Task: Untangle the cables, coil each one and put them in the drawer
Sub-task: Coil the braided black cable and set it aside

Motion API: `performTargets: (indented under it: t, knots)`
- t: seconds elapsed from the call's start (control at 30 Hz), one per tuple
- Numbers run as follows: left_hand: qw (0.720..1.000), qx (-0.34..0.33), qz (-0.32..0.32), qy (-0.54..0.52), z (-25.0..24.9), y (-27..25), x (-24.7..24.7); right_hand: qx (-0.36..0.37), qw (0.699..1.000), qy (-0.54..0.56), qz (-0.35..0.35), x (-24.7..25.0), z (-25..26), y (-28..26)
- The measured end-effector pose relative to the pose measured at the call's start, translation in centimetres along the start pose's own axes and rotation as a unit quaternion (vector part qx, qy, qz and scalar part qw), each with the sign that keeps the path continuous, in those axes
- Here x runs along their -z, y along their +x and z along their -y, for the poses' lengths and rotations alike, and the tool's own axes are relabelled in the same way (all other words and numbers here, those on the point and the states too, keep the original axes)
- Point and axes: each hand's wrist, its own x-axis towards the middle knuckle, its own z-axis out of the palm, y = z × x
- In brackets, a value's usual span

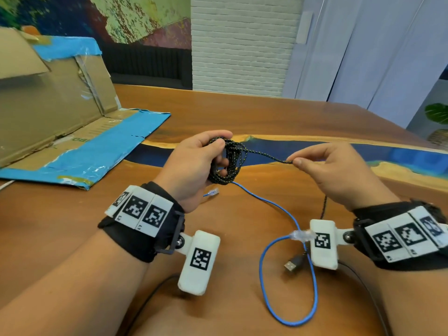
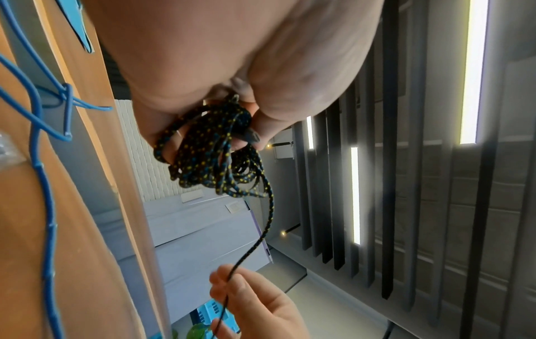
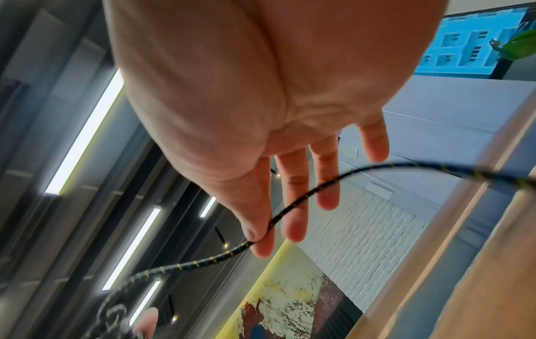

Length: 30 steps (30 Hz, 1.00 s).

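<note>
A black braided cable with yellow flecks is partly wound into a coil (image 1: 226, 166). My left hand (image 1: 218, 147) grips that coil above the wooden table (image 1: 266, 112), thumb on top. From the coil (image 2: 211, 158) one strand runs right to my right hand (image 1: 296, 161), which pinches it between thumb and forefinger (image 3: 262, 243) while the other fingers stay spread. The strand (image 3: 319, 185) then drops toward the table, and a USB plug (image 1: 293, 263) lies under my right wrist. A blue network cable (image 1: 288, 282) lies in a loose loop on the table.
An opened cardboard box (image 1: 55, 100) patched with blue tape sits at the left, its flap (image 1: 97, 154) flat on the table. The blue cable's clear plugs lie near my left wrist (image 1: 213, 191) and by my right wrist camera (image 1: 301, 235).
</note>
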Motion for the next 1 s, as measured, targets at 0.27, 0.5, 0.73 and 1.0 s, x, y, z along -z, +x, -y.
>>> performTargets:
  t: [0.27, 0.5, 0.73, 1.0]
  knots:
    - [1.000, -0.010, 0.005, 0.023, 1.1, -0.5, -1.4, 0.093, 0.986, 0.137, 0.035, -1.3, 1.8, -0.9]
    - [0.995, 0.012, 0.069, -0.070, 0.5, -1.1, -1.6, 0.105, 0.991, 0.083, 0.018, -2.2, 1.6, -0.6]
    - [0.983, 0.025, 0.152, -0.101, 0.7, -2.3, -2.8, 0.108, 0.971, 0.197, 0.079, -3.5, 1.7, -0.7]
    - [0.991, -0.029, 0.106, -0.070, 0.3, -2.1, -2.4, -0.008, 0.847, 0.478, 0.232, -4.8, 1.9, -1.6]
